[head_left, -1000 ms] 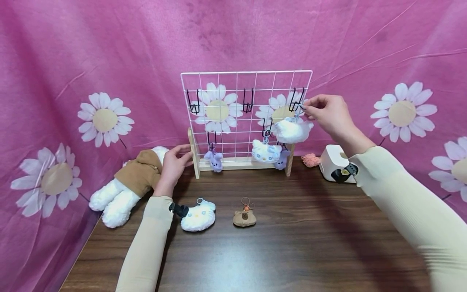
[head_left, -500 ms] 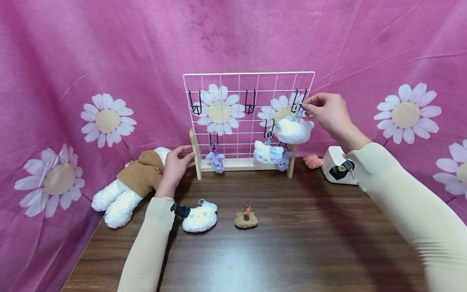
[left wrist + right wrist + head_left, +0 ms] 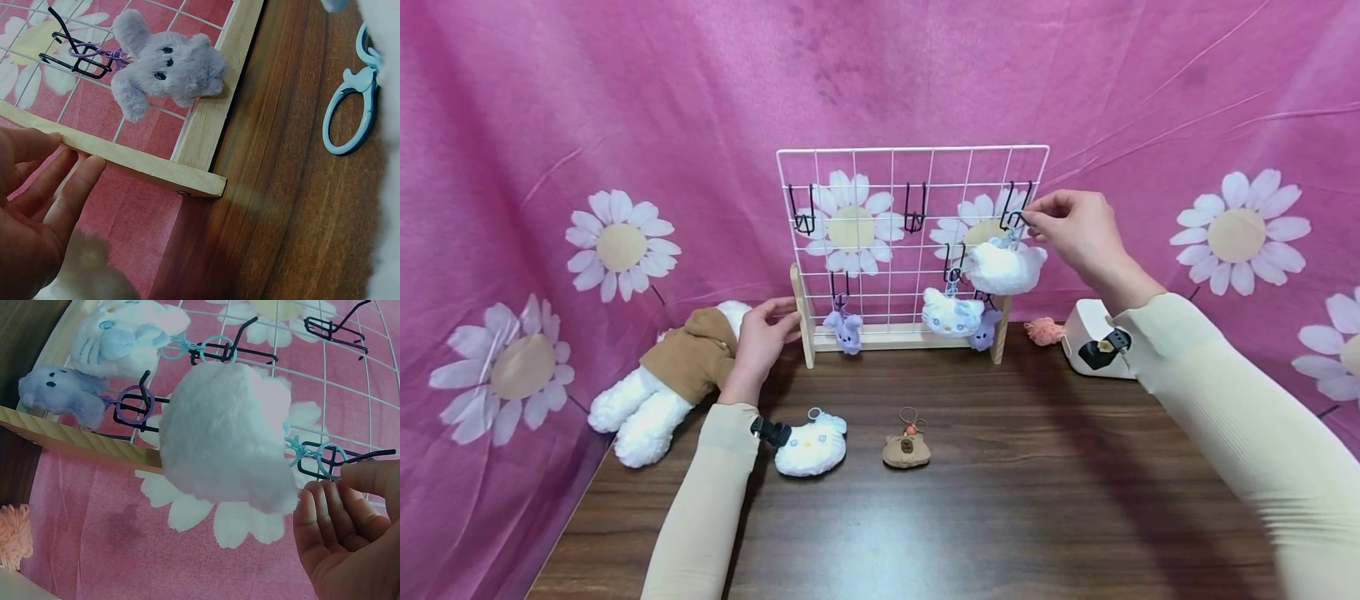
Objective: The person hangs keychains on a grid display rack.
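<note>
My right hand (image 3: 1078, 229) pinches the light-blue ring (image 3: 331, 460) of a white plush keychain (image 3: 1006, 268). That ring is around the black wire hook (image 3: 319, 464) at the upper right of a white wire grid rack (image 3: 912, 151), and the plush hangs with its back towards me. With extended fingers, my left hand (image 3: 763, 342) touches the rack's left wooden post (image 3: 144, 164). Another white cat-face plush (image 3: 951, 314) hangs lower on the grid. Purple rabbit plushes hang on the low hooks at left (image 3: 844, 332) and right (image 3: 983, 331); the right one is partly covered.
On the brown table lie a white cat-face plush (image 3: 810, 446) and a brown pouch-like keychain (image 3: 906, 450). A white plush in a brown jacket (image 3: 681, 354) lies at left. A coral tassel (image 3: 1045, 332) and white box (image 3: 1086, 333) stand right. Two upper hooks hold nothing.
The head view has shifted slightly. My right hand has brought the ring a little further onto the upper right hook; my left hand has stayed at the post.
</note>
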### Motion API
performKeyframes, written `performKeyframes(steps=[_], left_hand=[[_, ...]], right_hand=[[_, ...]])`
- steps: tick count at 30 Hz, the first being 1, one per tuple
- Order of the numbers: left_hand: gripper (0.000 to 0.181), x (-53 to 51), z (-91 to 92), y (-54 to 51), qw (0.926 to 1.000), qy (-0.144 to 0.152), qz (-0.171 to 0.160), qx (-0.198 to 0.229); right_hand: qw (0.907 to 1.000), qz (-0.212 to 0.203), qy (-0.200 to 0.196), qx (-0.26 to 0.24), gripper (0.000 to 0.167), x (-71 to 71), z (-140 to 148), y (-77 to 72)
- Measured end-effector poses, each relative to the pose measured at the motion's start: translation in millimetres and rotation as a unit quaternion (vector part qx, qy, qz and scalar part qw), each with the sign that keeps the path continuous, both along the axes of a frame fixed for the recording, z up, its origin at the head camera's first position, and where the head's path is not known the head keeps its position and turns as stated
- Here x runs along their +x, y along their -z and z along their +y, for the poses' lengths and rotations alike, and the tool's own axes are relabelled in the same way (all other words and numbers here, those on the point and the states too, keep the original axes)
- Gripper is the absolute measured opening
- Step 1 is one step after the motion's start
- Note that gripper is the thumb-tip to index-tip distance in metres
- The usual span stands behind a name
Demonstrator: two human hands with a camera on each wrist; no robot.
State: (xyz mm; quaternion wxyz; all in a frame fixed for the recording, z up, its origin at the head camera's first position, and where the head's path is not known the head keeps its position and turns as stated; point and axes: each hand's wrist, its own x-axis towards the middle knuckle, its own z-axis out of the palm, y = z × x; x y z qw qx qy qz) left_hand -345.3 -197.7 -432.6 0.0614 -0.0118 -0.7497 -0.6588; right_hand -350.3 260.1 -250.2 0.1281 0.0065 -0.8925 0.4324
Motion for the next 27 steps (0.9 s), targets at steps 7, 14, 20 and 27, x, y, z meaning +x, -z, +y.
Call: performKeyframes(steps=[7,14,20,27], left_hand=[[0.039,-1.1,-0.8,0.8,1.0000,-0.002,-0.003,-0.001],[0.039,-2.1,-0.8,-0.9,1.0000,-0.002,-0.003,-0.003],[0.039,-2.5,-0.6,-0.9,1.0000,-0.001,0.000,-0.004],[0.040,-1.1,-0.9,1.5,1.0000,0.000,0.002,-0.006]], right_hand=[[0.9999,0.008,-0.002,-0.010,0.036,9.2,1.2,0.9],[0.9995,0.030,-0.007,-0.004,0.034,27.7,3.9,5.8],[0.9992,0.032,-0.018,-0.016,0.036,44.8,6.4,14.3],[0.9979,0.046,-0.040,-0.023,0.028,65.2,-0.6,27.5]])
